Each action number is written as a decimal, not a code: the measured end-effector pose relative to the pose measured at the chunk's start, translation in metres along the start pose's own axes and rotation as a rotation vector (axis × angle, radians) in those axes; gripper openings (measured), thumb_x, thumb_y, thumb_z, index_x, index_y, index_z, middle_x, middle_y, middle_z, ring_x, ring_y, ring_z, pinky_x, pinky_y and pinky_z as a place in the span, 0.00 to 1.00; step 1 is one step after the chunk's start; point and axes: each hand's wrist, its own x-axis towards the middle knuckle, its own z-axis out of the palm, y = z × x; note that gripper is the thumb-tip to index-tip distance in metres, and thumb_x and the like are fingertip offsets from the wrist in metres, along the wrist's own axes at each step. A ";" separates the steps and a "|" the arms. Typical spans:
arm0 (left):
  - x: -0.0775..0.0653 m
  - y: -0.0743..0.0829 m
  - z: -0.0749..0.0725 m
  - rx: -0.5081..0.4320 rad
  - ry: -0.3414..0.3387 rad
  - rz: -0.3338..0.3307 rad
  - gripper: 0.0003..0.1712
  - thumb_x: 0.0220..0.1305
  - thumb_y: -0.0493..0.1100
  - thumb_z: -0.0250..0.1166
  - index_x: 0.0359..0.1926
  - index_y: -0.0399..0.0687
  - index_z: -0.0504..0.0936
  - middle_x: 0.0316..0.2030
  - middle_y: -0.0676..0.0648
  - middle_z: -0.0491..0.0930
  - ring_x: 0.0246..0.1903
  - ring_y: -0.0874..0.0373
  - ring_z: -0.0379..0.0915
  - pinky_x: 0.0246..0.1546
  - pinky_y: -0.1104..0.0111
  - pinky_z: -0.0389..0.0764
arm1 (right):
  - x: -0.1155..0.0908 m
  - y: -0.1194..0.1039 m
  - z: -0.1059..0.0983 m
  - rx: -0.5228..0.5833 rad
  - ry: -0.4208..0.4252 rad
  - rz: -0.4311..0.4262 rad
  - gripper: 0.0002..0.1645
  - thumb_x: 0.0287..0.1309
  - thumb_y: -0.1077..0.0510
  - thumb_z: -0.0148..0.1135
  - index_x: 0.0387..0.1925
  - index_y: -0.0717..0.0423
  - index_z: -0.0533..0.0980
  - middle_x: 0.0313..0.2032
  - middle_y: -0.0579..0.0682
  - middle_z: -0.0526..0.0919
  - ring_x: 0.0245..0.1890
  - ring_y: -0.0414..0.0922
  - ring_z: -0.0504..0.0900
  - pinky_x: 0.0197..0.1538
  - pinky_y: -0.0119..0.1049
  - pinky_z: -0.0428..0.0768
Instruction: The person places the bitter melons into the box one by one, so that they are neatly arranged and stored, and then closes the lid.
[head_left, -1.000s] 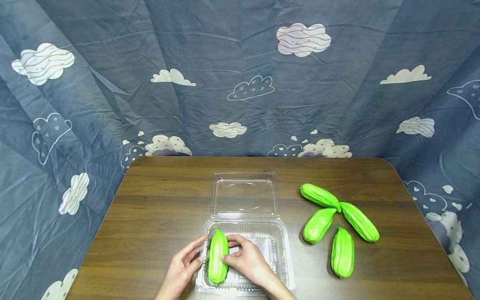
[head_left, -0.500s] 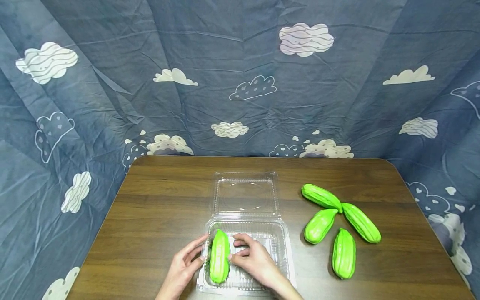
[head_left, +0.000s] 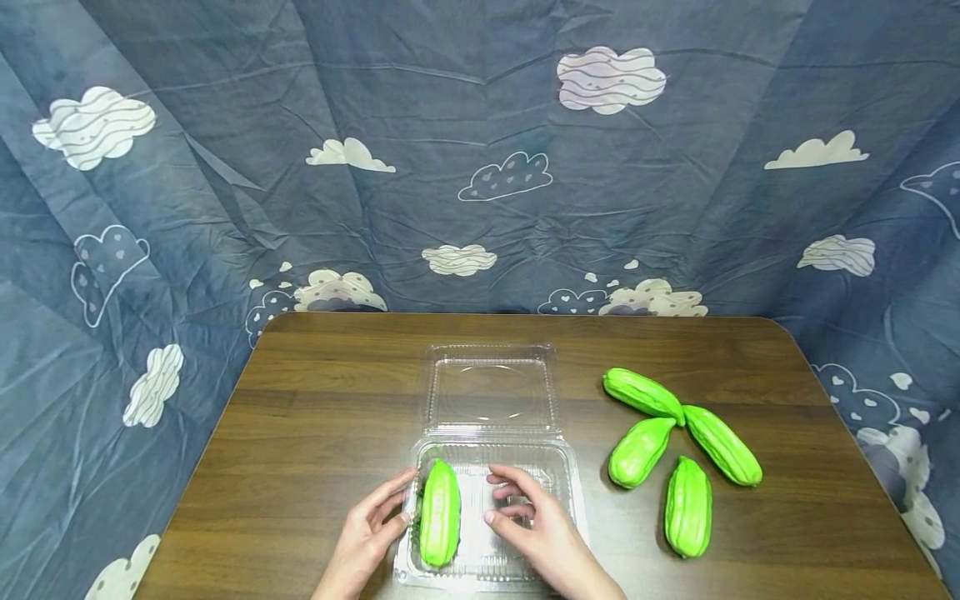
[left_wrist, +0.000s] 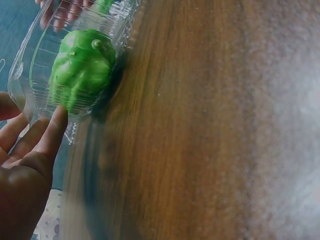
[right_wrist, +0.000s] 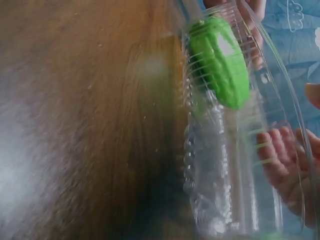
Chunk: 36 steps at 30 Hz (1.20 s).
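Note:
A clear plastic clamshell container [head_left: 558, 533] stands on the table with its lid [head_left: 491, 392] folded back, away from me. Inside, along the left wall, lies one bright green, ridged bitter melon [head_left: 440, 514], its pointed end toward the lid. My left hand [head_left: 367, 533] rests at the container's left side; in the left wrist view its extended fingers [left_wrist: 50, 137] touch the outer wall, with the thumb near the rim. Over the container's right half hovers my right hand [head_left: 540, 533], fingers loosely bent and holding nothing, apart from the melon. The right wrist view shows it through the clear wall.
To the container's right lie several more bitter melons: one at the back [head_left: 641, 392], one slanting right [head_left: 722, 444], one pear-shaped [head_left: 640, 452] and one nearest me [head_left: 687, 508]. The brown wooden table [head_left: 315, 417] ends at a blue cloud-print curtain [head_left: 420, 100].
My right hand has let go of the bitter melon in the container and moved right, its fingers spreading. The melon stays by the left wall; my left hand holds its place.

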 end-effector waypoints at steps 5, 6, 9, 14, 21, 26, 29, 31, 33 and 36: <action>0.000 0.002 0.001 0.003 0.008 -0.009 0.30 0.58 0.25 0.61 0.64 0.37 0.74 0.65 0.38 0.70 0.57 0.54 0.73 0.56 0.72 0.73 | -0.009 0.003 -0.007 -0.058 0.067 -0.145 0.29 0.58 0.62 0.69 0.61 0.50 0.73 0.53 0.49 0.79 0.51 0.52 0.79 0.53 0.37 0.80; 0.000 0.002 0.001 0.003 0.010 -0.011 0.30 0.58 0.25 0.61 0.64 0.37 0.74 0.65 0.38 0.70 0.57 0.55 0.73 0.56 0.72 0.73 | -0.010 0.004 -0.008 -0.071 0.080 -0.181 0.29 0.57 0.62 0.69 0.61 0.50 0.73 0.53 0.48 0.79 0.51 0.50 0.79 0.53 0.37 0.80; 0.000 0.000 0.001 0.002 0.003 -0.012 0.31 0.57 0.25 0.61 0.64 0.37 0.74 0.65 0.38 0.70 0.57 0.54 0.73 0.56 0.72 0.74 | -0.015 0.006 -0.011 -0.110 0.115 -0.282 0.31 0.55 0.66 0.70 0.61 0.52 0.73 0.52 0.47 0.80 0.50 0.48 0.80 0.52 0.37 0.80; 0.000 -0.001 0.002 -0.016 -0.010 -0.010 0.30 0.58 0.24 0.61 0.64 0.36 0.73 0.65 0.37 0.69 0.57 0.53 0.73 0.56 0.70 0.75 | -0.022 0.010 -0.018 -0.156 0.178 -0.410 0.36 0.48 0.73 0.70 0.61 0.58 0.72 0.52 0.53 0.80 0.49 0.45 0.80 0.51 0.33 0.80; -0.001 -0.001 0.001 -0.016 0.015 -0.065 0.32 0.56 0.25 0.61 0.64 0.39 0.74 0.66 0.41 0.70 0.57 0.56 0.73 0.56 0.70 0.74 | -0.033 0.013 -0.032 -0.180 0.223 -0.407 0.33 0.48 0.75 0.69 0.59 0.64 0.72 0.51 0.57 0.79 0.50 0.44 0.79 0.55 0.28 0.76; -0.001 -0.001 0.000 -0.005 0.007 -0.053 0.32 0.56 0.25 0.61 0.64 0.37 0.73 0.66 0.38 0.69 0.58 0.55 0.73 0.56 0.69 0.74 | -0.041 0.021 -0.042 -0.190 0.296 -0.447 0.34 0.43 0.79 0.67 0.56 0.68 0.73 0.49 0.58 0.80 0.49 0.43 0.80 0.53 0.26 0.77; -0.001 0.000 0.000 -0.005 -0.004 -0.044 0.31 0.57 0.25 0.61 0.64 0.36 0.73 0.66 0.37 0.68 0.58 0.56 0.72 0.56 0.69 0.74 | -0.046 0.025 -0.049 -0.169 0.345 -0.482 0.35 0.40 0.83 0.65 0.55 0.73 0.72 0.49 0.60 0.80 0.49 0.41 0.80 0.54 0.26 0.76; -0.001 0.001 0.000 -0.011 -0.005 -0.043 0.31 0.57 0.25 0.61 0.64 0.35 0.73 0.66 0.36 0.68 0.58 0.56 0.72 0.55 0.69 0.75 | -0.049 0.028 -0.054 -0.170 0.388 -0.467 0.35 0.40 0.84 0.65 0.55 0.73 0.72 0.49 0.59 0.81 0.50 0.39 0.80 0.54 0.26 0.76; -0.001 0.001 0.001 -0.017 -0.005 -0.037 0.31 0.57 0.25 0.61 0.64 0.35 0.73 0.65 0.36 0.68 0.57 0.56 0.73 0.55 0.70 0.75 | -0.053 0.030 -0.060 -0.183 0.433 -0.442 0.34 0.40 0.84 0.65 0.55 0.73 0.73 0.48 0.59 0.82 0.49 0.39 0.80 0.54 0.25 0.76; 0.000 0.001 0.001 -0.022 -0.011 -0.017 0.31 0.57 0.24 0.61 0.64 0.34 0.73 0.65 0.35 0.68 0.57 0.56 0.73 0.54 0.70 0.76 | -0.057 0.034 -0.070 -0.242 0.484 -0.414 0.34 0.39 0.83 0.66 0.54 0.72 0.74 0.48 0.57 0.82 0.49 0.37 0.80 0.54 0.24 0.76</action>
